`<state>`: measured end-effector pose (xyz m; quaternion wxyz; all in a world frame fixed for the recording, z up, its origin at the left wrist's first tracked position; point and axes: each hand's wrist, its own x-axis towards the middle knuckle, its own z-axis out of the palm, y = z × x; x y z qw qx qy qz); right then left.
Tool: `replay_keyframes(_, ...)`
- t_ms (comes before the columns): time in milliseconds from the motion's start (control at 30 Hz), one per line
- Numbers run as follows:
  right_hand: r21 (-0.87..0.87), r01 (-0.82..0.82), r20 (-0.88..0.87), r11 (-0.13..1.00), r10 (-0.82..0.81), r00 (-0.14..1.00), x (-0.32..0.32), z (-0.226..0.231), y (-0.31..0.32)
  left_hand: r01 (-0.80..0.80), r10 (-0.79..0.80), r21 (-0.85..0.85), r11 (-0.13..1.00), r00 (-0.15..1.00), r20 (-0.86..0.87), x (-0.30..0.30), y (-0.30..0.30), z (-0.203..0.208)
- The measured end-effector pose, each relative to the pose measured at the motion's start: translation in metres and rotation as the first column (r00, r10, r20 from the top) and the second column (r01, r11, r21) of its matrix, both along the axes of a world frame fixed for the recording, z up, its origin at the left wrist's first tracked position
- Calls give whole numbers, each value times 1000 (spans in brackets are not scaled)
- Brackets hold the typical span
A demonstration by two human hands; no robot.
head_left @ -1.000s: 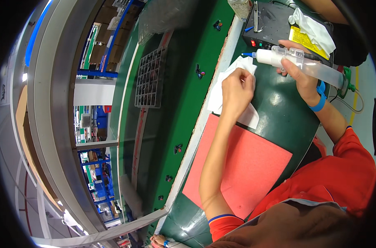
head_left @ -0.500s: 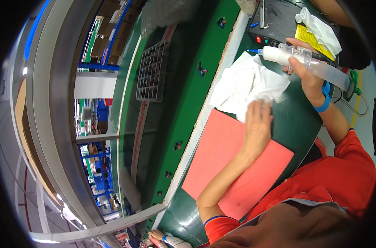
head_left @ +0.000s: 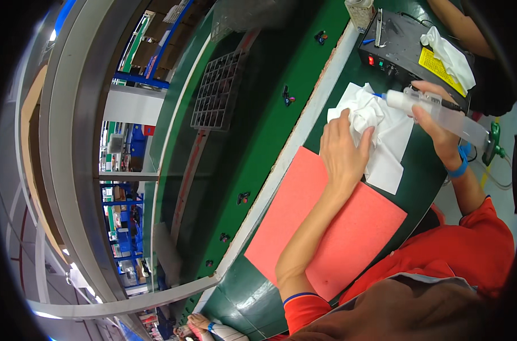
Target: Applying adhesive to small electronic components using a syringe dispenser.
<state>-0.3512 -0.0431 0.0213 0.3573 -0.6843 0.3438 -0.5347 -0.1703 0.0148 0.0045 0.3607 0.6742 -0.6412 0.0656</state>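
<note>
My left hand [head_left: 345, 149] is closed on a crumpled bunch of white wipe [head_left: 365, 115], its fingers curled over the far side. Loose flat folds of white wipe [head_left: 388, 165] spread out beneath and to the right of it. A translucent dispensing syringe [head_left: 460, 126] with a clear clamp around its barrel lies in my right hand [head_left: 437, 116], fingers wrapped about it. Its blue tip [head_left: 379, 95] points left, right at the crumpled wipe; whether they touch I cannot tell. A green cap with a hose [head_left: 493, 143] closes the syringe's rear end.
A salmon-pink mat [head_left: 326, 221] lies on the green table nearer me. Behind the right hand stands a black control box [head_left: 397, 51] bearing another white wipe [head_left: 449, 54]. Beyond a white ledge, a green conveyor [head_left: 264, 153] carries small dark parts and a gridded tray [head_left: 217, 91]. Another person's arm [head_left: 463, 25] shows far right.
My left hand has moved up and bunched the wipe under its fingers. The syringe has shifted right and slightly down, its tip now beside the bunched wipe. The whole view has turned slightly.
</note>
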Motion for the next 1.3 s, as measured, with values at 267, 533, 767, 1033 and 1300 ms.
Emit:
replay_keyframes(267,280,-74,21,957,71,997,4,-19,10,190,104,327,926,704,-702,36,-11,-11)
replay_keyframes(533,237,-9,-39,971,19,999,6,-13,10,153,-105,141,978,948,-299,33,6,2)
replay_keyframes(767,329,-18,-13,944,24,1000,0,-12,16,294,-122,257,921,842,-525,41,-11,2)
replay_keyframes(1033,167,96,30,981,-103,994,-6,-11,6,270,-93,229,935,812,-576,27,-7,13)
replay_keyframes(1300,153,19,154,988,-43,987,0,-7,23,86,-69,251,964,995,-79,30,-36,-19)
